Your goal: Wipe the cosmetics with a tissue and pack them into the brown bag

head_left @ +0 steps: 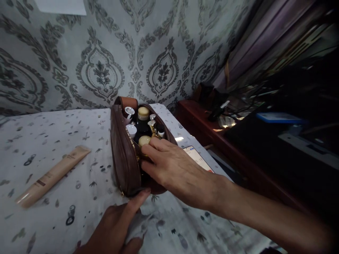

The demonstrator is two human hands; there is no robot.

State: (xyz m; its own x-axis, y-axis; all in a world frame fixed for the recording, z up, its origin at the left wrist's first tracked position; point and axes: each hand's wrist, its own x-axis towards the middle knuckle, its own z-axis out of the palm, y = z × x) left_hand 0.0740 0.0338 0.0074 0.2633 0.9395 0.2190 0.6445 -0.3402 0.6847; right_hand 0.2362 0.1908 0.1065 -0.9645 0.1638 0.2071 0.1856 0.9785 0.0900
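Observation:
A brown zippered cosmetic bag (124,155) lies open on the bed, packed with several bottles and jars. My right hand (174,164) reaches into its near end, fingers closed at a gold-capped bottle (144,141); the lower fingers are partly hidden inside. Behind that are another gold-capped bottle (143,113), a white-capped container (131,131) and a silver-capped one (129,112). My left hand (113,225) is low in front, index finger stretched out against the bag's near bottom edge, thumb apart from it. To the left rests a beige squeeze tube (54,176).
A lit phone (198,158) lies on the patterned sheet (87,130), right of the bag and partly behind my right forearm. A dark red wooden edge (201,123) runs along the right, with cluttered items beyond. Patterned wall (135,53) stands behind the bed.

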